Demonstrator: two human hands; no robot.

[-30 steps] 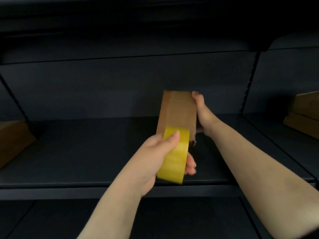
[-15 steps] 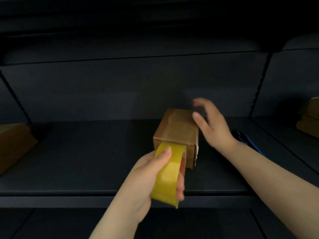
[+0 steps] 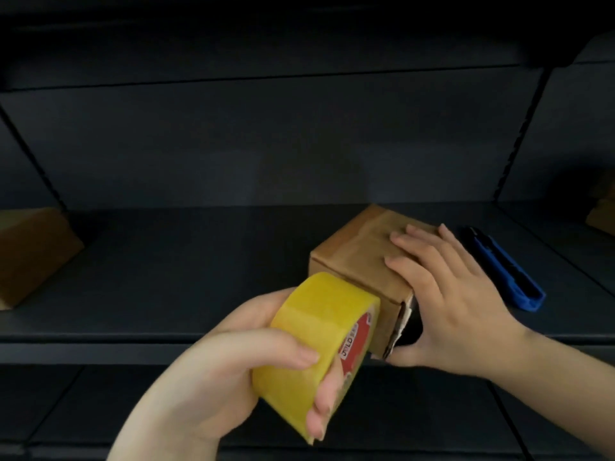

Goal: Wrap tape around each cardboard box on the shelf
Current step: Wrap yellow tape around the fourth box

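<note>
box: cardboard box [image 3: 361,261] is lying on the dark shelf [image 3: 183,277] near its front edge | right hand [image 3: 446,294]: fingers are spreading flat on the box top, thumb is hooking under its near corner | left hand [image 3: 233,371]: fingers and thumb are curling round the yellow tape roll [image 3: 316,344], just in front of the box | blue utility knife [image 3: 502,267]: is lying right of the box

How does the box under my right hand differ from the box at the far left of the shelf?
The middle box lies under the right hand, near the shelf front; the left box stands untouched and cut off by the frame edge. The middle box's near end gapes open at a torn flap; no opening shows on the left box. Both are plain brown cardboard.
</note>
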